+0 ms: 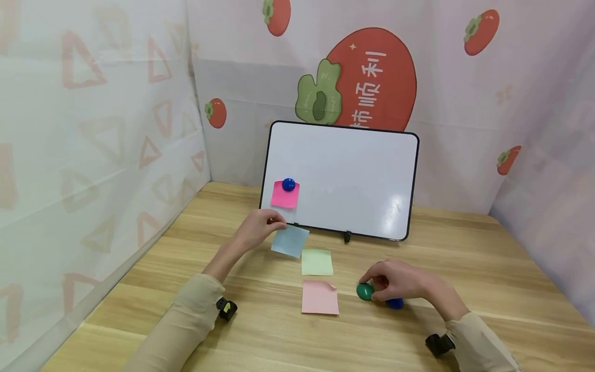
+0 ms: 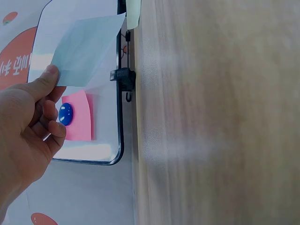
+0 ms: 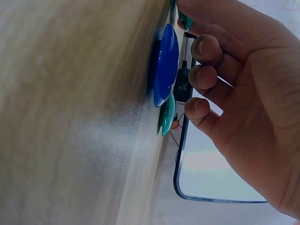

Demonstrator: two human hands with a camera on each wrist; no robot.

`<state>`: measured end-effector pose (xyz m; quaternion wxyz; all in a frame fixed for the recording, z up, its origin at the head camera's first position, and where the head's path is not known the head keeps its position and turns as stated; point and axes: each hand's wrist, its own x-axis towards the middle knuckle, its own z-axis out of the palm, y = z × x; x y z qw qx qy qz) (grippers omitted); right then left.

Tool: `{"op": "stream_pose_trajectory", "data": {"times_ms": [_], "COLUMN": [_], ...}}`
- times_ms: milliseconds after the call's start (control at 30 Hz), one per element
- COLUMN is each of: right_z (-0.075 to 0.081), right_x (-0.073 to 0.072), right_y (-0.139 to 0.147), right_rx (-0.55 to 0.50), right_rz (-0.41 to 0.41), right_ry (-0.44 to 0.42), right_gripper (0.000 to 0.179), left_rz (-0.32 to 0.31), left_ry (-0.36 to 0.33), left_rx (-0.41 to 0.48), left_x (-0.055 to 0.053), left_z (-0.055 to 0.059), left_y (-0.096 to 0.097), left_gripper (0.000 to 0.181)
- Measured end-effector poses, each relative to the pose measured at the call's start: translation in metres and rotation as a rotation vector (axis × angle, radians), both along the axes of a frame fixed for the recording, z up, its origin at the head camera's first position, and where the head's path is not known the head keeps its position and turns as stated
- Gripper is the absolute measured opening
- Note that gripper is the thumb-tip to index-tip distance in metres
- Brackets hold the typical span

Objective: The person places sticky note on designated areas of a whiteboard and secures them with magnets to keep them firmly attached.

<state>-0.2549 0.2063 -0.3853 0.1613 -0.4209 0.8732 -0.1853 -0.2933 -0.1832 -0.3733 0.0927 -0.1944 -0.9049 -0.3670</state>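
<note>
A light blue sticky note hangs from the thumb and fingertips of my left hand, which pinches it by one corner just in front of the whiteboard. A pink sticky note is on the board's lower left, under a round blue magnet. Low over the table at the right, my right hand grips a green magnet between thumb and forefinger. In the right wrist view, another blue magnet and a second green magnet lie on the table by its curled fingers.
A pale green sticky note and a light pink one lie on the wooden table between the hands. The whiteboard leans on small black stand feet. Printed cloth encloses the table's back and sides.
</note>
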Motion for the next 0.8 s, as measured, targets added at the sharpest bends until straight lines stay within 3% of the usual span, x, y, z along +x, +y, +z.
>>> {"op": "stream_pose_trajectory", "data": {"times_ms": [467, 800], "right_z": [-0.001, -0.003], "right_x": [0.0, -0.001], "right_y": [0.0, 0.0], "right_rx": [-0.002, -0.02], "right_rz": [0.005, 0.023], "right_ry": [0.003, 0.006], "right_gripper": [0.03, 0.03], "left_rz": [0.038, 0.064], "left_ry": [0.027, 0.072], "left_rx": [0.01, -0.007], "left_x": [-0.018, -0.04], "left_z": [0.004, 0.007], "left_y": [0.015, 0.026], "left_gripper": [0.015, 0.017]}}
